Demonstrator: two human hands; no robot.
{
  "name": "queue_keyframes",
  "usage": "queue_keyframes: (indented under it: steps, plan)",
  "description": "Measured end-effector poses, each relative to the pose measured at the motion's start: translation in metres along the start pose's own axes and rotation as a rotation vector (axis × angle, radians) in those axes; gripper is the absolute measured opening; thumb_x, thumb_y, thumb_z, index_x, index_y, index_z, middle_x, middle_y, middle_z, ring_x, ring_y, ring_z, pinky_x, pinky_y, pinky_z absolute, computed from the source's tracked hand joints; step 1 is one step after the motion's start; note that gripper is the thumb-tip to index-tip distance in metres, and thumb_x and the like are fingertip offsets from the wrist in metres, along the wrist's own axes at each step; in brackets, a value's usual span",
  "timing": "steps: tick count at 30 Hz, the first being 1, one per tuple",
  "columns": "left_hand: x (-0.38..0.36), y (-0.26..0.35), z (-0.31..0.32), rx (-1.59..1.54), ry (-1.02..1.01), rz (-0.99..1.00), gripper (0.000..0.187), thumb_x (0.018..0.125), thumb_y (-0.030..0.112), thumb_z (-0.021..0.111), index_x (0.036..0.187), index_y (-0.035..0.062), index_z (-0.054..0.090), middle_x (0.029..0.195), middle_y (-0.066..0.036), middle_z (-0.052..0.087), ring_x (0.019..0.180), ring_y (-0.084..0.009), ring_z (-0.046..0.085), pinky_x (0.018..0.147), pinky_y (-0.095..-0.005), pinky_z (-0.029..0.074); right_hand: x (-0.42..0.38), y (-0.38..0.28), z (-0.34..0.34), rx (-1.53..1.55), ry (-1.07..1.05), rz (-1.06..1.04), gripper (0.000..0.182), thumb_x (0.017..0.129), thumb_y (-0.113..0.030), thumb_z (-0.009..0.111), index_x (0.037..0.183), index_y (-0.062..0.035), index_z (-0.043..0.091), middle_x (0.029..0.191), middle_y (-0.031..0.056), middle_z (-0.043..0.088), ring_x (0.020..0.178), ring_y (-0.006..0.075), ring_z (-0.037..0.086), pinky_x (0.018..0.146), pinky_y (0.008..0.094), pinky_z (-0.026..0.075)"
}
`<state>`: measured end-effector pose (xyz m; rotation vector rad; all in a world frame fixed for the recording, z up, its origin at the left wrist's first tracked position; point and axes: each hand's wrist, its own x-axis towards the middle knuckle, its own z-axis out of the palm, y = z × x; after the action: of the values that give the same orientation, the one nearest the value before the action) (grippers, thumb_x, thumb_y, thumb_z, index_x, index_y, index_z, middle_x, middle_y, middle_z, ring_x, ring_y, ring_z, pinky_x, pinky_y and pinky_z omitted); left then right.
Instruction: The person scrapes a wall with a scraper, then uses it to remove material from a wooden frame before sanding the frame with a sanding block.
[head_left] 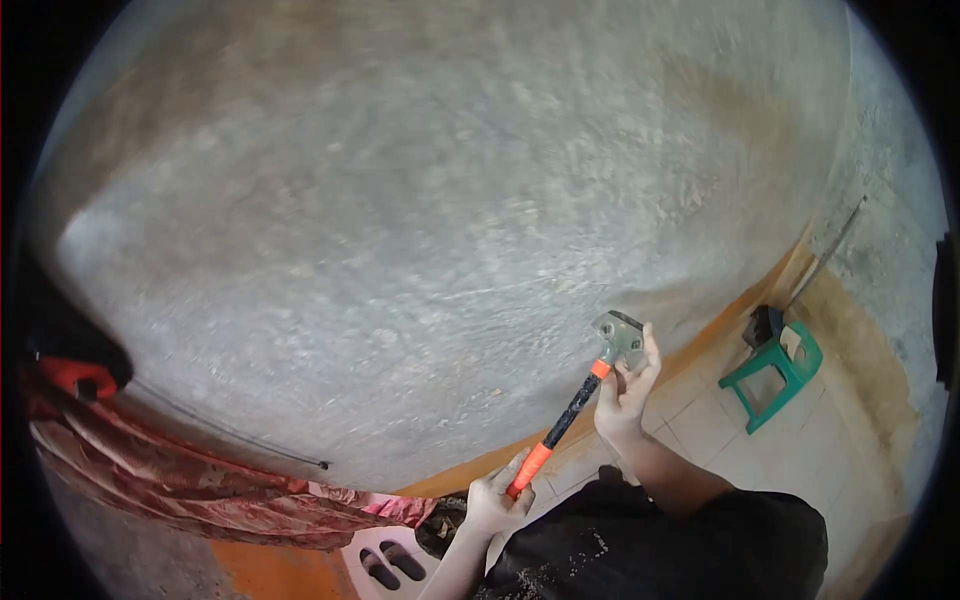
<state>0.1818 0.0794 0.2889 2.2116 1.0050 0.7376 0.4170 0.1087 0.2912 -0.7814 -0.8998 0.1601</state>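
Head view shows our left hand gripping the long-handled tool low. Our right hand holds its metal head, probably to keep it steady.

Left hand closed tight down low, and there's the right hand, higher and off to its right, fingers pointing up, forearm slanting!

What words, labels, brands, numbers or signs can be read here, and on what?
None can be read.
Tool handle: any marking is too small or blurred to read.
Black shirt: pale specks, no letters that I can make out.
Green plastic stool: no legible text.
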Motion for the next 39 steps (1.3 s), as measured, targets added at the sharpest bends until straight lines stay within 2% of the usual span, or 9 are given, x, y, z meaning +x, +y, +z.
queue_keyframes:
  steps: [6,10,11,14,18,24,29,37,39]
  plan:
    - [0.038,0.005,0.031,-0.078,0.008,-0.011,0.042,0.072,0.016,0.063,0.112,0.0027,0.059,0.072,-0.016,0.062,0.063,-0.0295,0.062,0.059,-0.0351,0.049,0.019,0.033,-0.029,0.387,0.203,0.403,0.068,0.081,0.012,0.047,0.138,-0.0099,0.017,0.127,0.0112,0.039,0.103,0.015,0.047,0.083,0.0263,0.042]
    - [0.068,0.022,0.052,-0.009,-0.222,-0.192,0.04,0.08,0.019,0.063,0.114,-0.0005,0.055,0.075,-0.015,0.062,0.067,-0.025,0.062,0.064,-0.034,0.048,0.025,0.059,-0.038,0.227,0.261,0.358,0.06,0.085,0.005,0.053,0.136,-0.0099,0.024,0.111,0.0094,0.051,0.099,0.014,0.051,0.084,0.0274,0.044]
    - [0.074,0.027,0.06,0.021,-0.282,-0.247,0.04,0.081,0.022,0.063,0.113,-0.0008,0.055,0.074,-0.015,0.062,0.067,-0.0246,0.062,0.063,-0.0339,0.047,0.022,0.069,-0.04,0.1,0.25,0.32,0.061,0.084,0.009,0.049,0.136,-0.0041,0.021,0.128,0.0108,0.031,0.1,0.0153,0.048,0.083,0.0273,0.045]
    - [0.076,0.015,0.086,-0.012,-0.391,-0.267,0.039,0.084,0.035,0.062,0.103,0.0015,0.053,0.071,-0.02,0.059,0.066,-0.0324,0.061,0.058,-0.0388,0.046,0.034,0.058,-0.056,-0.006,0.178,0.324,0.06,0.085,0.008,0.048,0.137,-0.0005,0.02,0.134,0.0103,0.019,0.102,0.0164,0.049,0.086,0.0283,0.045]
    - [0.099,0.018,0.108,-0.072,-0.49,-0.322,0.037,0.086,0.036,0.058,0.098,0.0015,0.052,0.069,-0.018,0.058,0.067,-0.0332,0.061,0.06,-0.0397,0.045,0.047,0.058,-0.074,-0.01,0.258,0.359,0.048,0.09,-0.001,0.049,0.134,-0.0017,0.03,0.13,0.0053,0.028,0.107,0.0168,0.049,0.093,0.0352,0.044]
    - [0.094,-0.003,0.171,-0.137,-0.542,-0.419,0.035,0.089,0.034,0.054,0.099,0.0011,0.05,0.067,-0.014,0.056,0.063,-0.0285,0.058,0.06,-0.039,0.045,0.066,0.055,-0.099,0.449,0.727,1.079,0.025,0.092,-0.031,0.051,0.105,-0.0101,0.045,0.113,0.0067,0.043,0.103,0.0205,0.051,0.082,0.0407,0.048]
    - [0.115,0.017,0.195,-0.259,-0.816,-0.516,0.031,0.092,0.032,0.047,0.099,0.0025,0.051,0.073,-0.005,0.054,0.069,-0.016,0.054,0.068,-0.0311,0.044,0.093,0.054,-0.113,0.286,0.307,0.968,0.023,0.091,-0.031,0.053,0.099,-0.0095,0.048,0.067,0.0024,0.051,0.045,0.0124,0.049,0.041,0.0235,0.043]
    - [0.166,0.052,0.238,-0.378,-0.981,-0.393,0.031,0.093,0.028,0.042,0.106,0.002,0.052,0.095,-0.011,0.056,0.091,-0.0209,0.053,0.085,-0.033,0.041,0.114,0.073,-0.136,0.071,0.048,0.608,0.016,0.092,-0.015,0.054,0.099,-0.0019,0.049,0.075,-0.0015,0.052,0.062,0.0023,0.043,0.054,0.0177,0.037]
    - [0.171,0.056,0.246,-0.341,-1.01,-0.36,0.033,0.093,0.029,0.042,0.107,0.001,0.053,0.097,-0.014,0.058,0.093,-0.0243,0.055,0.087,-0.0343,0.041,0.114,0.077,-0.137,0.073,0.028,0.546,0.012,0.092,-0.014,0.053,0.099,-0.006,0.048,0.07,-0.0046,0.046,0.052,-0.0003,0.036,0.044,0.0162,0.028]
